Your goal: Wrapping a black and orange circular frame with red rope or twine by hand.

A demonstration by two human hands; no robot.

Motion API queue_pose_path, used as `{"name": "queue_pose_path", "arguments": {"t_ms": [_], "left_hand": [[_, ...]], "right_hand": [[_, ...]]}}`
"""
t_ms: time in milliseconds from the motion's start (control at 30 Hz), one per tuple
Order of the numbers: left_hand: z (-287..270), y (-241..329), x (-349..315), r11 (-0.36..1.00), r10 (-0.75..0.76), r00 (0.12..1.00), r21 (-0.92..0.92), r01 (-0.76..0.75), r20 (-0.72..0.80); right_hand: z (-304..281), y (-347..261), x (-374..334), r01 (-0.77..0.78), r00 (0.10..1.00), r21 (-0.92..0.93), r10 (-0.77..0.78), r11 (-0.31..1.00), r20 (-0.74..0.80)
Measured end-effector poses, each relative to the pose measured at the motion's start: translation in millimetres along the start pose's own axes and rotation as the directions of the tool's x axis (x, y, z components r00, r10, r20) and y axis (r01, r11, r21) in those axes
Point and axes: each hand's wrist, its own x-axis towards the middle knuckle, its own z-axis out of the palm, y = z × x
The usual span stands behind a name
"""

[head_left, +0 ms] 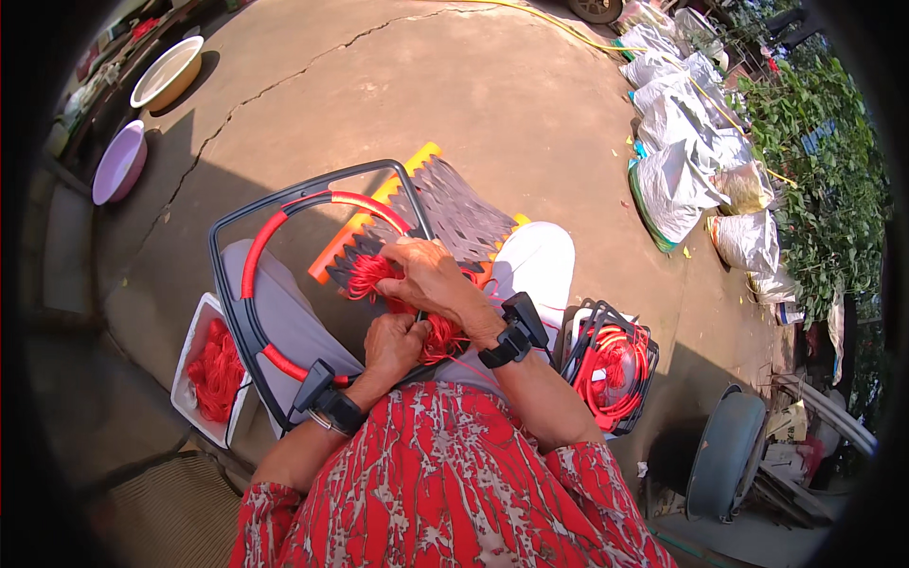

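Across my lap rests a black rectangular frame [227,275] with a ring inside it, partly wrapped in red [249,268]. My right hand [431,275] is closed on a bundle of thin red cord [367,276], whose loose loops stick out past the fingers. Just below it, my left hand [393,346] is curled beside the frame's inner side, fingers closed on the red cord [441,341]; its fingertips are partly hidden. Each wrist wears a black strapped device. Beyond my hands lies a grey strip mat [454,204] with orange and yellow edges.
A white box [196,327] of red cord stands by my left leg. By my right leg are stacked black frames with red rings [615,369]. White sacks [677,189] line the right side, with a green drum [727,454] nearer. Purple [120,163] and cream [168,74] basins sit far left.
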Motion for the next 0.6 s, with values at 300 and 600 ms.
{"name": "queue_pose_path", "arguments": {"t_ms": [300,600], "left_hand": [[-1,19,-10,0.988,0.077,0.997,0.136,-0.073,-0.024],[-12,38,-18,0.984,0.175,0.984,0.044,-0.173,-0.047]], "right_hand": [[-25,-3,27,0.011,0.983,-0.247,0.035,0.969,0.183],[-66,-65,80,-0.230,0.882,0.071,0.177,0.971,0.438]]}}
